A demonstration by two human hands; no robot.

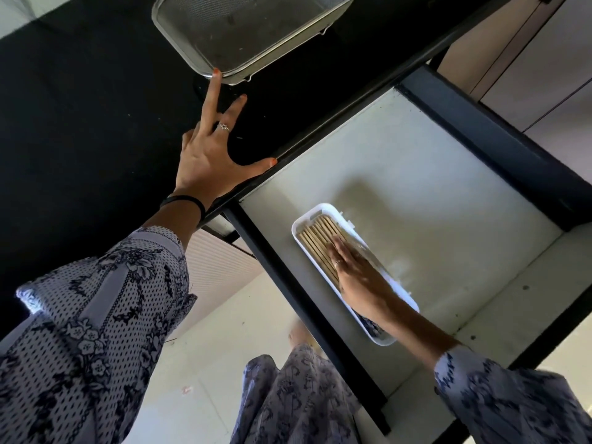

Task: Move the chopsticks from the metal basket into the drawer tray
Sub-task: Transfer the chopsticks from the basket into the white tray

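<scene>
**Chopsticks in the tray, both hands spread flat**

Broad black worktop (80,107) across the upper left, dark and matte, ending in a thin front edge above the pulled-out drawer. Open drawer with pale off-white floor and black frame (416,161) filling the right half, set lower than the worktop. Patterned grey-blue sleeves with dark floral print (96,315) at lower left and lower right, matching fabric hanging between them over a light floor.

Rectangular metal mesh basket with rounded corners and a wire rim (243,30) on the worktop at the top, partly cut off by the frame edge; nothing discernible inside it. Long white plastic tray with rounded ends (407,302) lying diagonally on the drawer floor, near the left rail.

Left hand (208,158) spread wide on the worktop, gripping nothing: one long fingertip touching the near rim of the basket, thumb stretched out along the worktop's front edge, ring on one finger, black band at the wrist. Right hand (355,270) blurred, flat and open, palm down over the tray, fingers laid across the chopsticks rather than closed around them.

Bundle of light wooden chopsticks (317,238) lying side by side, lengthwise in the tray, far ends near its upper end, near ends hidden beneath the right hand.
</scene>
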